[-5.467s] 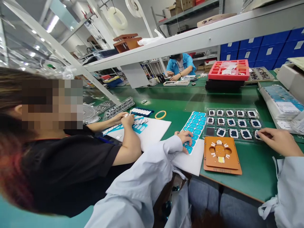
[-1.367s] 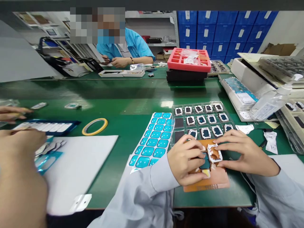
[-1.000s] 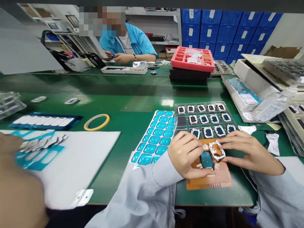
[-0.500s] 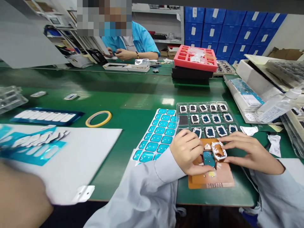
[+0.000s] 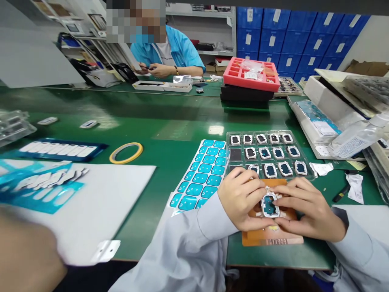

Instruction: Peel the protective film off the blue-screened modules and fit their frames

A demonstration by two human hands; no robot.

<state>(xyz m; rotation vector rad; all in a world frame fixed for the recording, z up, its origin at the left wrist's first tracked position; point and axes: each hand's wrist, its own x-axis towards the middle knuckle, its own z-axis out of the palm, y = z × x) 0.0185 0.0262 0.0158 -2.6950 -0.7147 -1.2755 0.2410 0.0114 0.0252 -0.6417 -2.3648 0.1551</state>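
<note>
My left hand (image 5: 243, 202) and my right hand (image 5: 310, 209) meet over an orange jig plate (image 5: 273, 241), with fingertips pressing on a white rectangular frame (image 5: 269, 215). The frame now lies around a blue-and-silver component (image 5: 268, 205) at the jig's centre. Parts of the jig are hidden under both hands. Just above them stands a clear tray of white-framed parts (image 5: 267, 154). To the left of my left hand lies a sheet of turquoise stickers (image 5: 199, 178), partly under my sleeve.
A co-worker's blurred arm (image 5: 27, 253) reaches over a white board (image 5: 100, 211) bearing turquoise film and white pieces. Nearby are a yellow tape ring (image 5: 126, 153) and a blue tray (image 5: 60, 150). A plastic bottle (image 5: 355, 142) stands right; a red tray (image 5: 251, 75) stands across the table.
My right hand has moved left, and the white frame has gone from the jig's right side onto the blue component at its centre. Both hands now close around it.
</note>
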